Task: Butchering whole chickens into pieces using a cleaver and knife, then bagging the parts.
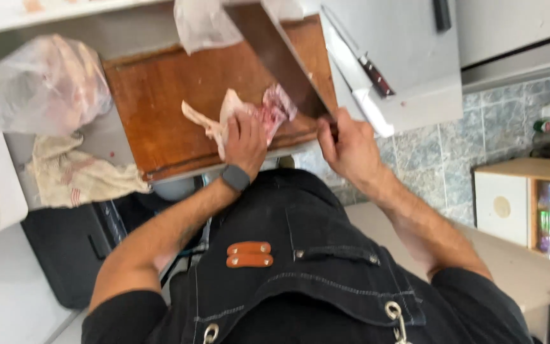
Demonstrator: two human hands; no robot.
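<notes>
Palm-down, left hand (244, 141) presses meat (268, 111); right hand (345, 148) grips cleaver (281, 57).

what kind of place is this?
Likely a butcher's or kitchen meat-prep counter: raw meat under the left hand on a wooden cutting board, large cleaver in the right hand, bagged meat nearby.

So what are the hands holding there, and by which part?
The right hand grips a large knife by its handle, at the blade's base. The left hand lies flat on the raw meat, pressing it to the wooden board rather than gripping it.
</notes>
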